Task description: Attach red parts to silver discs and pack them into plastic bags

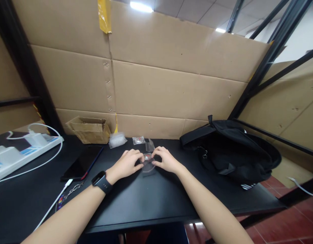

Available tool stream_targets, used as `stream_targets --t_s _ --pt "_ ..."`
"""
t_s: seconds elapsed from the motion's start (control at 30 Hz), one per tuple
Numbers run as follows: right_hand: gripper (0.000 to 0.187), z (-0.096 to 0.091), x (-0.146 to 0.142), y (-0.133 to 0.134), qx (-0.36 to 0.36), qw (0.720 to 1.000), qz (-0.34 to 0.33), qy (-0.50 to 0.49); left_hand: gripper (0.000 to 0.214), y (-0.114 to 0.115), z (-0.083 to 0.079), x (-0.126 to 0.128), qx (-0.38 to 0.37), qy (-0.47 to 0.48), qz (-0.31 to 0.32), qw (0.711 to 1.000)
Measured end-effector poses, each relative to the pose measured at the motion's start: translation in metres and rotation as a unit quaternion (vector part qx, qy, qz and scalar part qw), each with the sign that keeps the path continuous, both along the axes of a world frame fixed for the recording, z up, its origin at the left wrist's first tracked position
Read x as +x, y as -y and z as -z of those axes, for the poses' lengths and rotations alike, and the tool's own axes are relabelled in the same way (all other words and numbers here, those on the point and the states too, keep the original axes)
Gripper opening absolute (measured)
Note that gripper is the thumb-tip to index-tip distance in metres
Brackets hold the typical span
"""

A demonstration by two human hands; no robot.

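Between my hands is a small clear plastic bag with a round, clear-and-silver piece with a red spot at its top; whether the piece is inside or on the bag I cannot tell. My left hand, below a black smartwatch, pinches its left side with thumb and forefinger. On the right side, my right hand grips it the same way. Just beyond lie a similar round piece in a clear wrapper and a clear plastic piece.
A stack of clear bags sits beside an open cardboard box. At left are a dark phone, a white cable, a keychain and a power strip. A black backpack occupies the right; cardboard panels stand behind.
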State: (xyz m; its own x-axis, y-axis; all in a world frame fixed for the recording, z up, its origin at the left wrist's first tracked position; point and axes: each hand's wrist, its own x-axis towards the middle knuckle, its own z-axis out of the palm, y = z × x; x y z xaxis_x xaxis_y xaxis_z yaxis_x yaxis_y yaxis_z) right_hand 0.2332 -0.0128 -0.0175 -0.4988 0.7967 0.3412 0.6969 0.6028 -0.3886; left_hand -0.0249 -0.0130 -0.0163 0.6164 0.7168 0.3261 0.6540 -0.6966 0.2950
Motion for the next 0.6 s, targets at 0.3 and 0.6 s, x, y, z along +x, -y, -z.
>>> stream_targets --t_s 0.3,0.6 --pt "0.015 -0.002 -0.002 -0.001 -0.015 0.998 0.044 -0.032 0.020 -0.008 0.001 0.002 -0.051 0.034 -0.082 0.995" --pt "0.026 0.008 -0.015 -0.004 0.016 0.987 0.157 0.016 0.027 -0.005 0.010 0.014 -0.082 0.018 -0.109 0.990"
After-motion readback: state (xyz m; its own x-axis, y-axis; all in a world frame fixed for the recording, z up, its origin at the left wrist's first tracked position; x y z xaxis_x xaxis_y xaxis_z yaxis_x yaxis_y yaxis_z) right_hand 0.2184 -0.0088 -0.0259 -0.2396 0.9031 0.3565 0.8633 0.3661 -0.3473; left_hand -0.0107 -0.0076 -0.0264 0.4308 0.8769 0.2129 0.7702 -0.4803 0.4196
